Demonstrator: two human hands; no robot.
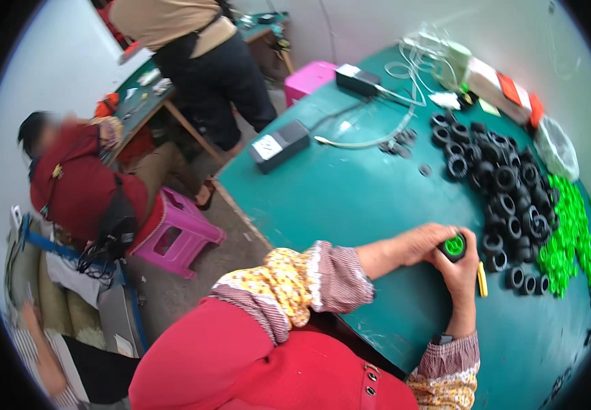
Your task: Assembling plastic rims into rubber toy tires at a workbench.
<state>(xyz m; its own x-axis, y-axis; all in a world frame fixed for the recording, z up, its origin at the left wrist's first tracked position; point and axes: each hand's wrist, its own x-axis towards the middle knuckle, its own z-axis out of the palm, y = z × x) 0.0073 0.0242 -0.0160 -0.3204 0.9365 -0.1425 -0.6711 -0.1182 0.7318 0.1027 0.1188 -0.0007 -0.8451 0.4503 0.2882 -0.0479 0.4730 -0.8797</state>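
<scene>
Over the green table, my two hands meet around a small black tyre with a bright green plastic wheel hub inside its ring. My left hand comes in from the left, its fingers closed against the tyre's upper side. From below, my right hand wraps the other side of it. Right of my right hand lies a slim yellow tool. A heap of black tyres sits farther right, and beside it is a pile of loose green hubs.
On the green table stand two black power boxes with cables and a pale clear hose. Flat dark discs lie near the tyres. A pink stool holds a seated person at left; another person stands behind.
</scene>
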